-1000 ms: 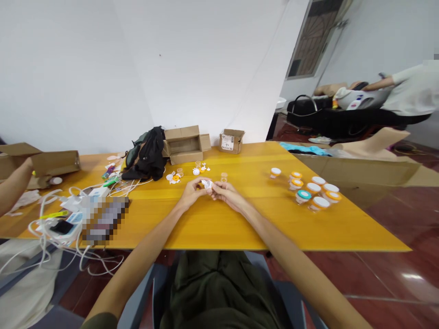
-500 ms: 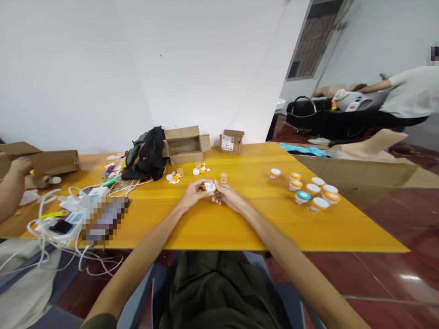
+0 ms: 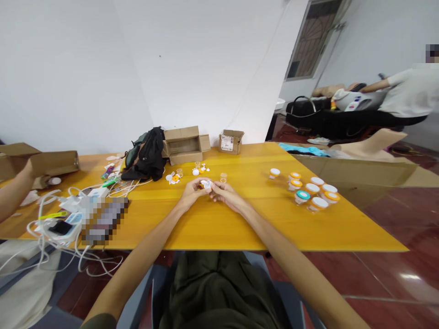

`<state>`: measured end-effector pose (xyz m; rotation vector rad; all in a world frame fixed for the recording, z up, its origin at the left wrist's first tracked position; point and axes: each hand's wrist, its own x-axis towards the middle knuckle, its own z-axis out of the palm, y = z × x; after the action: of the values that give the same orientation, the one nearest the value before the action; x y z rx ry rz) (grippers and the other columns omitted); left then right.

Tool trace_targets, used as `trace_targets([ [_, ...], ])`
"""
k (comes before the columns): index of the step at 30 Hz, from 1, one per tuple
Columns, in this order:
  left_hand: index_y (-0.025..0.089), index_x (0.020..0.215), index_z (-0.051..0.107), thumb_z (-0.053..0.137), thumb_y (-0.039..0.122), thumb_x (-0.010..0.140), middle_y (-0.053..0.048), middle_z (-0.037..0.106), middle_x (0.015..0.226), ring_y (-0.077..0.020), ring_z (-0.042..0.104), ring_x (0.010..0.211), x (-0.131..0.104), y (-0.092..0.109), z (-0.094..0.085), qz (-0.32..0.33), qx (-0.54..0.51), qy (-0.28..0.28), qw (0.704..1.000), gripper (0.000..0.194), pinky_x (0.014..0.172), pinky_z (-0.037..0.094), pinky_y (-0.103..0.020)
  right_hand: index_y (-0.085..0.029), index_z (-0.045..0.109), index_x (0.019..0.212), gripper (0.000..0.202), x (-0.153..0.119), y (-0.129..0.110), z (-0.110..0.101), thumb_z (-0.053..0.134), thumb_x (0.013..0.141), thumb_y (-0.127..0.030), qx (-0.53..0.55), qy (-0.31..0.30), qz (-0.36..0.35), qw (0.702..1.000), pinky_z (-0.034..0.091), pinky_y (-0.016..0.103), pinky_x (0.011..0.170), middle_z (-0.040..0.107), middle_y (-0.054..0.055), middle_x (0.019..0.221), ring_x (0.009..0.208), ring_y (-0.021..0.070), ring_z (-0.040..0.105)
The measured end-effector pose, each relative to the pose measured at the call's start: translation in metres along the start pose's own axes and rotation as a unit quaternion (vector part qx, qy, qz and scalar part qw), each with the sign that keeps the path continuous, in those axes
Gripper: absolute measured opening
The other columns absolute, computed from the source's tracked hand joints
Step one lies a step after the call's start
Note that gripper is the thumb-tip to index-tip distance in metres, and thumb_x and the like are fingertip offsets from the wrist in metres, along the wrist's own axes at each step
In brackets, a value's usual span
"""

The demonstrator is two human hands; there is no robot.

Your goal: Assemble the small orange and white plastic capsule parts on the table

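Note:
My left hand (image 3: pixel 191 193) and my right hand (image 3: pixel 224 194) meet over the middle of the yellow table (image 3: pixel 219 224). Together they pinch a small white lid-like piece (image 3: pixel 206 184) between their fingertips. Just beyond the hands stands a small clear cup (image 3: pixel 223 177). Farther back lie several small loose white and orange parts (image 3: pixel 174 177). To the right is a cluster of small jars (image 3: pixel 313 188) with white, orange and teal lids.
A black bag (image 3: pixel 147 153) and open cardboard boxes (image 3: pixel 184 144) sit at the table's far edge. Tangled white cables and gadgets (image 3: pixel 61 214) cover the left end. Another person's arm (image 3: pixel 12 192) reaches at a box far left. A second person (image 3: pixel 408 93) stands at back right.
The white piece has been turned between my fingertips; both hands stay in the same spot. The arm at far left has shifted slightly by its box.

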<state>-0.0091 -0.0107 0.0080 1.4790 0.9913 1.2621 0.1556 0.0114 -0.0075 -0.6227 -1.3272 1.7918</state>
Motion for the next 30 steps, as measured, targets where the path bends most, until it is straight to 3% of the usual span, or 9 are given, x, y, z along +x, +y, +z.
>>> trace_targets([
  [7,0.018,0.099,0.071,0.085,0.036,0.058,-0.005,0.072,0.094,-0.0183,0.062,0.085,0.000,0.000,0.000,-0.009,-0.015,-0.015,1.000,0.047,0.082,0.047,-0.030,-0.017,0.067,0.074,0.052,0.001,0.001,0.000,0.076,0.058,-0.066,0.000,-0.007,0.016,1.000,0.042,0.020,0.049,0.066,0.002,0.065,0.056,0.0102,0.058],
  [12,0.017,0.099,0.071,0.085,0.035,0.057,-0.004,0.072,0.092,-0.0173,0.062,0.084,0.000,-0.001,0.001,-0.005,-0.026,-0.018,0.999,0.047,0.083,0.047,-0.029,-0.018,0.062,0.068,0.057,0.003,0.002,0.002,0.064,0.065,-0.075,-0.043,-0.007,0.019,0.999,0.037,0.022,0.044,0.063,0.002,0.057,0.050,0.0110,0.053],
  [15,0.017,0.098,0.071,0.085,0.035,0.058,-0.004,0.072,0.094,-0.0177,0.062,0.087,0.000,-0.001,0.000,-0.003,-0.022,-0.009,1.000,0.045,0.085,0.046,-0.029,-0.020,0.058,0.061,0.060,0.006,0.001,-0.001,0.054,0.069,-0.079,-0.128,0.026,-0.017,0.991,0.034,0.023,0.043,0.058,0.001,0.053,0.046,0.0114,0.049],
  [21,0.017,0.100,0.071,0.081,0.033,0.063,-0.004,0.072,0.094,-0.0189,0.064,0.088,0.004,-0.006,-0.003,0.002,0.040,0.012,0.999,0.042,0.083,0.047,-0.030,-0.021,0.059,0.063,0.045,0.003,-0.009,-0.012,0.052,0.083,-0.061,-0.304,0.194,-0.208,0.909,0.042,0.027,0.058,0.057,-0.001,0.058,0.058,0.0149,0.051],
  [26,0.017,0.096,0.071,0.079,0.029,0.065,-0.005,0.071,0.094,-0.0188,0.064,0.086,0.007,-0.015,-0.003,0.033,0.122,-0.001,0.992,0.034,0.079,0.048,-0.029,-0.022,0.066,0.081,0.025,-0.002,-0.009,-0.007,0.059,0.084,-0.046,-0.362,0.144,-0.248,0.887,0.046,0.028,0.065,0.066,0.002,0.080,0.071,0.0168,0.058],
  [30,0.017,0.093,0.072,0.077,0.025,0.066,-0.004,0.069,0.089,-0.0181,0.062,0.083,0.006,-0.019,-0.003,0.060,0.170,0.007,0.984,0.028,0.077,0.048,-0.029,-0.024,0.069,0.086,0.015,-0.002,-0.004,-0.005,0.059,0.086,-0.035,-0.427,0.095,-0.275,0.856,0.047,0.030,0.074,0.068,0.003,0.084,0.077,0.0180,0.060],
])
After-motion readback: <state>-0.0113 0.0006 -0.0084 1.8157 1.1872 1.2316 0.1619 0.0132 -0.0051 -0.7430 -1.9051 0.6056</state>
